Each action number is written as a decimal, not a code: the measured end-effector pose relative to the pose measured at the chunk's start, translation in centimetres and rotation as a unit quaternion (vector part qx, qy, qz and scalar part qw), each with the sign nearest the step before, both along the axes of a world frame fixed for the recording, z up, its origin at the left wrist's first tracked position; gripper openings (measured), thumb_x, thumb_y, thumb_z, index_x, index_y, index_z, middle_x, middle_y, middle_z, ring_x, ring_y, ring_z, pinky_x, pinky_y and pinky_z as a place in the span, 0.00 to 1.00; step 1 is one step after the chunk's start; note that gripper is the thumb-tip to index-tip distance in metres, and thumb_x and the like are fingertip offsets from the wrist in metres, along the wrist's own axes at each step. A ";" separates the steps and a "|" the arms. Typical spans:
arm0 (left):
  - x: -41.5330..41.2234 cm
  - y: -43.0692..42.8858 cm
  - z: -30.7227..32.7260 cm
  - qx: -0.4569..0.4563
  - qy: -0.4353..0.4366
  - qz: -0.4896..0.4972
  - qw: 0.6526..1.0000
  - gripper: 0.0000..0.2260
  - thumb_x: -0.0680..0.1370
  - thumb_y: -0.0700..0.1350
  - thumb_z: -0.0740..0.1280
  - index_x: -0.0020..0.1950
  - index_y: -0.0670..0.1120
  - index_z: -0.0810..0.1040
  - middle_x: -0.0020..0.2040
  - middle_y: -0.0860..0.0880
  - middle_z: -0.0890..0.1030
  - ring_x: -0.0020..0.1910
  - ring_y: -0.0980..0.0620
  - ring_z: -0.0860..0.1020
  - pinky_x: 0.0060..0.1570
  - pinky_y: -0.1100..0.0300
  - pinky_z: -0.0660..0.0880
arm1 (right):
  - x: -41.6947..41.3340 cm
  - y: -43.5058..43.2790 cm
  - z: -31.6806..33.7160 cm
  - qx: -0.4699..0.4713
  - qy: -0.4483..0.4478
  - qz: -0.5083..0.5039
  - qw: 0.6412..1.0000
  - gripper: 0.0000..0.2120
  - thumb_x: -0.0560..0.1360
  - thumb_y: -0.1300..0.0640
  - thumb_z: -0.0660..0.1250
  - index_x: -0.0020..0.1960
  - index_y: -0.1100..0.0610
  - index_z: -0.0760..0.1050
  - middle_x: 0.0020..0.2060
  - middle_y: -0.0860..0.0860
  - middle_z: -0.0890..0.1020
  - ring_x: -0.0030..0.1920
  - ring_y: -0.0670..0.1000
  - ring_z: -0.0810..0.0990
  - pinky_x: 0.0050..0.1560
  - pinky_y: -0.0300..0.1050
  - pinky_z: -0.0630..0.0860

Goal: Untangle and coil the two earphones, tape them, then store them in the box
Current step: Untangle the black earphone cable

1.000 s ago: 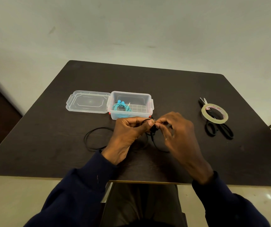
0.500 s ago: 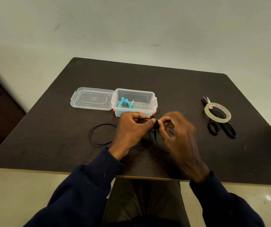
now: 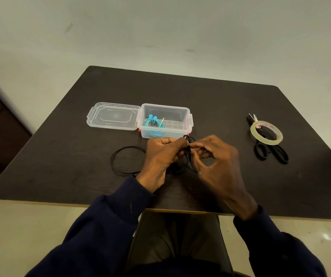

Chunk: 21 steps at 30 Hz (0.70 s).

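Note:
A black earphone (image 3: 120,159) lies partly on the dark table, one loop of its cord spread out to the left of my hands. My left hand (image 3: 163,154) and my right hand (image 3: 218,162) meet just in front of the box, both pinching the same black cord near its buds. The clear plastic box (image 3: 182,113) stands open behind them, its lid (image 3: 113,116) folded flat to the left. A coiled turquoise earphone (image 3: 153,123) lies inside the box at its left end.
A roll of clear tape (image 3: 266,132) rests on top of black scissors (image 3: 270,150) at the right side of the table (image 3: 210,96). The table's near edge runs just under my wrists. A pale wall rises behind the table.
Both hands stay pinched on the black cord and have shifted slightly toward the box. The cord's loop on the left has barely moved. The view has tilted a little.

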<state>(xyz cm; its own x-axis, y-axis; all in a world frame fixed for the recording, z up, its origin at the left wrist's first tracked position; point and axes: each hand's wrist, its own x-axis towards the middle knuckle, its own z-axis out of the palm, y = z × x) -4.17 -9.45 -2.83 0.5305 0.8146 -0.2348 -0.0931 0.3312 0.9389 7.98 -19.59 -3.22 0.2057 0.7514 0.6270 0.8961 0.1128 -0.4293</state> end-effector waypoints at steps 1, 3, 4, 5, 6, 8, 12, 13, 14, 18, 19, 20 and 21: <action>0.0 0.0 -0.1 -0.001 -0.001 -0.002 1.000 0.04 0.74 0.40 0.74 0.40 0.40 0.84 0.38 0.44 0.85 0.43 0.48 0.81 0.60 0.45 0.78 | 0.0 -0.1 0.1 0.000 0.003 -0.002 1.000 0.10 0.73 0.66 0.75 0.54 0.62 0.83 0.48 0.54 0.84 0.45 0.47 0.81 0.49 0.35 0.80; 0.0 -0.1 -0.4 0.006 -0.004 -0.018 1.000 0.05 0.76 0.42 0.74 0.43 0.41 0.85 0.42 0.43 0.86 0.46 0.47 0.83 0.60 0.46 0.79 | 0.1 -0.3 0.1 0.001 0.003 -0.006 1.000 0.09 0.74 0.65 0.74 0.54 0.61 0.84 0.48 0.54 0.84 0.46 0.46 0.82 0.49 0.36 0.80; 0.0 0.0 -0.5 0.012 -0.008 -0.033 0.999 0.05 0.76 0.43 0.73 0.44 0.41 0.85 0.44 0.42 0.87 0.47 0.46 0.83 0.60 0.47 0.79 | 0.2 -0.4 0.2 0.003 0.004 -0.003 1.000 0.09 0.74 0.65 0.74 0.54 0.61 0.84 0.48 0.53 0.83 0.46 0.46 0.82 0.49 0.37 0.81; 0.0 0.0 -0.6 0.017 -0.015 -0.051 0.998 0.06 0.77 0.43 0.72 0.45 0.41 0.85 0.46 0.42 0.87 0.48 0.47 0.83 0.61 0.48 0.79 | 0.2 -0.5 0.2 0.004 0.010 0.004 1.000 0.08 0.75 0.65 0.74 0.54 0.61 0.84 0.48 0.53 0.83 0.46 0.46 0.82 0.48 0.38 0.81; -0.1 0.0 -0.6 0.022 -0.026 -0.069 0.997 0.06 0.79 0.44 0.71 0.46 0.41 0.85 0.46 0.42 0.87 0.48 0.48 0.83 0.60 0.50 0.79 | 0.3 -0.6 0.2 0.004 0.024 0.012 1.000 0.07 0.76 0.65 0.73 0.54 0.61 0.84 0.47 0.53 0.83 0.46 0.46 0.82 0.48 0.39 0.81; -0.3 0.2 -0.8 0.031 -0.046 -0.100 0.993 0.08 0.80 0.44 0.69 0.49 0.39 0.84 0.48 0.41 0.86 0.48 0.49 0.82 0.57 0.53 0.79 | 0.4 -0.6 0.4 -0.002 0.080 0.018 0.997 0.06 0.77 0.64 0.71 0.53 0.61 0.84 0.46 0.51 0.84 0.45 0.46 0.83 0.45 0.43 0.82; -0.4 0.5 -1.1 0.068 -0.053 -0.137 0.987 0.09 0.80 0.44 0.69 0.54 0.39 0.83 0.55 0.37 0.84 0.54 0.46 0.81 0.61 0.48 0.77 | 0.4 -0.5 1.3 -0.026 0.254 0.003 0.967 0.04 0.78 0.60 0.72 0.50 0.60 0.84 0.39 0.50 0.85 0.36 0.49 0.85 0.37 0.47 0.84; -0.4 0.6 -1.1 0.076 -0.055 -0.135 0.986 0.08 0.80 0.42 0.69 0.54 0.39 0.83 0.54 0.38 0.84 0.54 0.46 0.81 0.61 0.48 0.77 | 0.4 -0.4 1.5 -0.030 0.270 -0.002 0.963 0.04 0.76 0.59 0.74 0.49 0.59 0.84 0.38 0.50 0.85 0.35 0.50 0.85 0.35 0.46 0.84; -0.4 0.6 -1.1 0.084 -0.055 -0.130 0.986 0.07 0.79 0.41 0.70 0.53 0.39 0.83 0.53 0.39 0.84 0.54 0.46 0.82 0.61 0.49 0.78 | 0.4 -0.3 1.6 -0.033 0.281 -0.008 0.959 0.05 0.75 0.57 0.75 0.48 0.59 0.83 0.37 0.50 0.85 0.34 0.50 0.85 0.34 0.45 0.83; -0.3 1.0 -1.2 0.118 -0.041 -0.091 0.988 0.07 0.75 0.36 0.73 0.52 0.37 0.83 0.50 0.41 0.86 0.49 0.50 0.84 0.50 0.59 0.80 | 0.8 0.2 1.5 -0.056 0.332 -0.009 0.942 0.05 0.74 0.57 0.76 0.48 0.58 0.82 0.34 0.52 0.84 0.31 0.51 0.83 0.32 0.46 0.82; -0.4 1.1 -1.1 0.119 -0.039 -0.082 0.989 0.08 0.74 0.36 0.74 0.51 0.36 0.83 0.49 0.41 0.86 0.48 0.50 0.84 0.49 0.60 0.80 | 1.0 0.2 1.4 -0.064 0.331 -0.007 0.941 0.04 0.75 0.57 0.75 0.47 0.58 0.83 0.34 0.52 0.84 0.31 0.52 0.83 0.32 0.46 0.82; -0.4 1.0 -1.1 0.117 -0.039 -0.074 0.990 0.08 0.73 0.35 0.75 0.51 0.36 0.83 0.48 0.41 0.86 0.47 0.50 0.85 0.48 0.60 0.80 | 1.3 0.2 1.4 -0.071 0.331 -0.006 0.941 0.04 0.76 0.58 0.74 0.47 0.59 0.83 0.33 0.53 0.84 0.31 0.52 0.83 0.32 0.46 0.82; -0.5 0.9 -1.0 0.111 -0.041 -0.069 0.991 0.08 0.73 0.34 0.75 0.50 0.37 0.83 0.47 0.43 0.86 0.47 0.50 0.85 0.48 0.61 0.81 | 1.5 0.2 1.4 -0.075 0.335 -0.006 0.939 0.04 0.77 0.58 0.74 0.46 0.59 0.83 0.33 0.53 0.84 0.30 0.51 0.82 0.31 0.46 0.82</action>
<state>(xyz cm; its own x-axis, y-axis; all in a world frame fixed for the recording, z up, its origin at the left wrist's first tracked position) -4.62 -8.52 -3.85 0.6506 0.7594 -0.0094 -0.1405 0.1326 0.9812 9.45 -19.38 -1.80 0.5247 0.8164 0.2412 0.4201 -0.0019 -0.9075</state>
